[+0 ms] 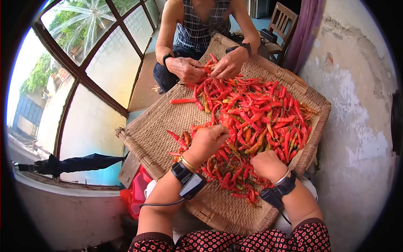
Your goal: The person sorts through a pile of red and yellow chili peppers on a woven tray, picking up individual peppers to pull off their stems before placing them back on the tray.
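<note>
Red chili peppers (260,109) lie heaped in a large woven tray (155,126), with some greenish-brown ones among them. My left hand (208,143) is over the near left part of the heap, thumb and fingers pinched together. Bright red peppers lie right by its fingertips, but I cannot make out what it holds. Low over the near right part of the heap, my right hand (270,166) is curled closed. Its fingertips are turned away and hidden, as is anything in them. Smaller, darker peppers (235,178) lie between and below my hands.
Across the tray, a seated person's hands (205,69) work with red peppers at the far edge. A folded black umbrella (84,164) and windows are on the left. A red plastic item (138,191) sits under the tray's left side. A worn wall (352,117) stands close on the right.
</note>
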`<state>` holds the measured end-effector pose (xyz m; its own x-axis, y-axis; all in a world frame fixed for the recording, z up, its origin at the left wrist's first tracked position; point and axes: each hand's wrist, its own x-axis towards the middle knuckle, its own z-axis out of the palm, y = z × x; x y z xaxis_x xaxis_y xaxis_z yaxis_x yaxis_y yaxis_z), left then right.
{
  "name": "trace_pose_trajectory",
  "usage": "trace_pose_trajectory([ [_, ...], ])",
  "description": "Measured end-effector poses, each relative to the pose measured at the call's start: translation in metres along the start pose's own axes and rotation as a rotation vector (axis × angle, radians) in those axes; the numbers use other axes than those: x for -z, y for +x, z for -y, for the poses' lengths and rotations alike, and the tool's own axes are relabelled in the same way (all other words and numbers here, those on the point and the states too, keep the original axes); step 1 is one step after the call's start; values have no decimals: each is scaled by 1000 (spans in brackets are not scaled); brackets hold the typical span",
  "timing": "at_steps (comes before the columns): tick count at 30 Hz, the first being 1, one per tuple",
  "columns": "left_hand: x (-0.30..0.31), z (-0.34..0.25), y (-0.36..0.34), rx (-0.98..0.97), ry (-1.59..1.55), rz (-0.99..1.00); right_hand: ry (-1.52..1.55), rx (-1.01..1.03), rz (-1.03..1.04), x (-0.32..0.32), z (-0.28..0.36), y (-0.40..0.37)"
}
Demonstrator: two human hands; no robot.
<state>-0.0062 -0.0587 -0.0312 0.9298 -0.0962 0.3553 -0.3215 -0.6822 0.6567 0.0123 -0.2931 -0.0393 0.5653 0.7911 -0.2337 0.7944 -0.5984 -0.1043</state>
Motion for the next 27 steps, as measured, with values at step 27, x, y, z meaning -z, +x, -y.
trace_pose_trajectory([
  [27, 18, -41, -11, 155, -461, 523, 1744, 154, -267, 46, 3, -6],
])
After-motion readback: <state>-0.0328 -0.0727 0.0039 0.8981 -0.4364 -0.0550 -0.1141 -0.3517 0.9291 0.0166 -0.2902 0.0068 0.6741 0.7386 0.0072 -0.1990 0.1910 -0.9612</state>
